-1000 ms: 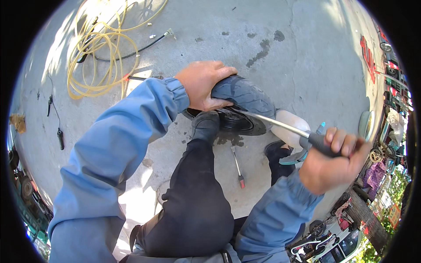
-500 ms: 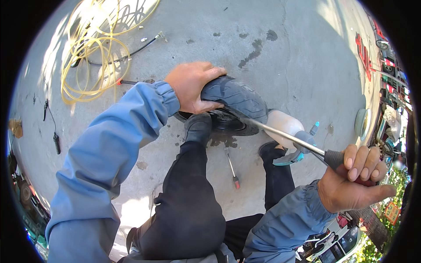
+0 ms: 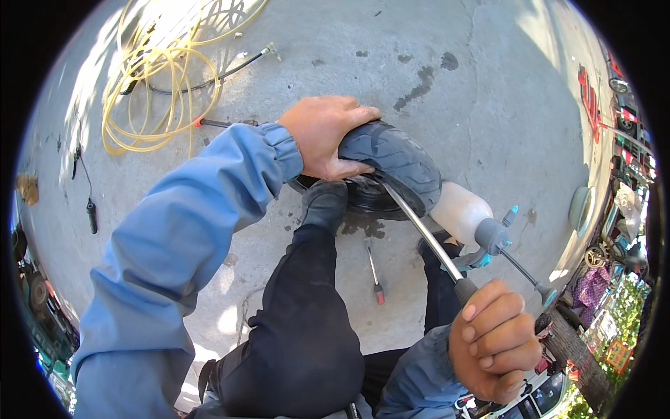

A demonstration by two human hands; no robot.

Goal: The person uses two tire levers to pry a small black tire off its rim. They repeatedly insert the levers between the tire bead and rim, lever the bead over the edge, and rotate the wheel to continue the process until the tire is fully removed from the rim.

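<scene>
My left hand [image 3: 328,136] grips the top of a black scooter tyre [image 3: 394,157] on its left side, thumb along the inner edge. The tyre sits on a dark rim [image 3: 370,199], with my booted foot [image 3: 322,206] against it. My right hand [image 3: 495,335] is closed round the grip of a long steel tyre lever [image 3: 426,234], whose far end is tucked into the tyre beside my left thumb. A white pump sprayer [image 3: 460,213] with a grey top lies just right of the tyre. A second lever [image 3: 373,272] with a red-tipped handle lies on the concrete below the tyre.
Coiled yellow hose [image 3: 153,98] and a black hose [image 3: 237,66] lie at upper left. A corded black tool [image 3: 91,216] lies at left. A red metal frame [image 3: 590,105], a round basin [image 3: 583,209] and assorted clutter line the right edge, near a tree trunk [image 3: 579,356].
The lever's handle swung out to the right, then came down and inward with my right hand, so the shaft now points more steeply toward me. My left hand stays on the tyre.
</scene>
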